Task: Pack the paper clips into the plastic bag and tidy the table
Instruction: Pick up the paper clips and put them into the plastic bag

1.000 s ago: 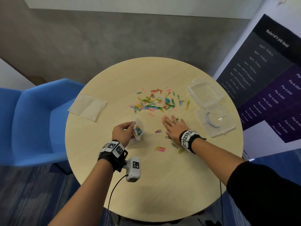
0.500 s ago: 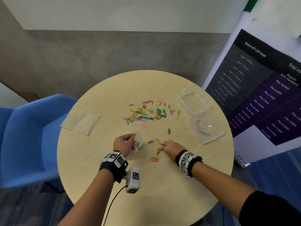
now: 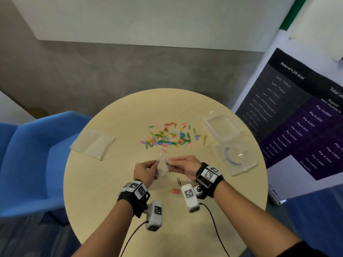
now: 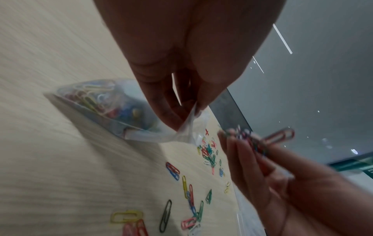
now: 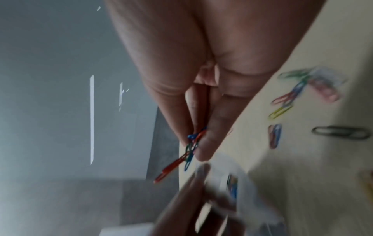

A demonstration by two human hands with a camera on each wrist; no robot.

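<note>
The right hand has lifted off the counter, its fingers pinching a light, slippery bunch of paper clips beside the plastic bag. The left hand pinches the flimsy bag's mouth; that rim looks the best hold.

Two hands, one blue chair, two bags (clips uncountable).
</note>
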